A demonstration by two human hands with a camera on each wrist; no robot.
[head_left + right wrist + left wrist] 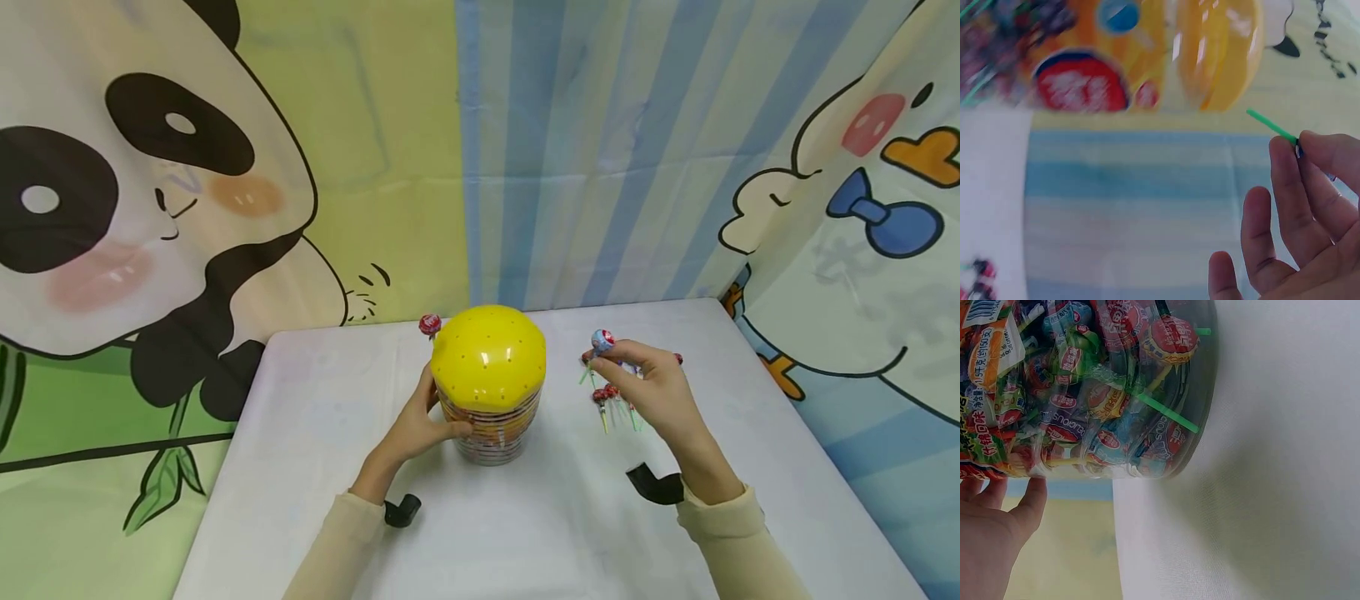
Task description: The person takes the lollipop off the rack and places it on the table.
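A clear ribbed jar (495, 437) of wrapped lollipops stands on the table, capped by a domed yellow lid (489, 358) dotted with small holes. My left hand (422, 427) holds the jar's left side, thumb across the front; its other fingers are partly hidden behind. To the right of the jar, my right hand (663, 396) pinches a lollipop (602, 340) in a blue and red wrapper, head up, apart from the lid. Its green stick (1269, 124) shows between thumb and fingers in the right wrist view. A red lollipop (430, 324) shows at the lid's left edge; where its stick ends is hidden.
Several loose lollipops (602, 397) lie on the white table (337, 375) below and behind my right hand. Black curved pieces (654, 485) project from both wrists. Cartoon-printed curtains (585, 150) stand along the table's back and sides.
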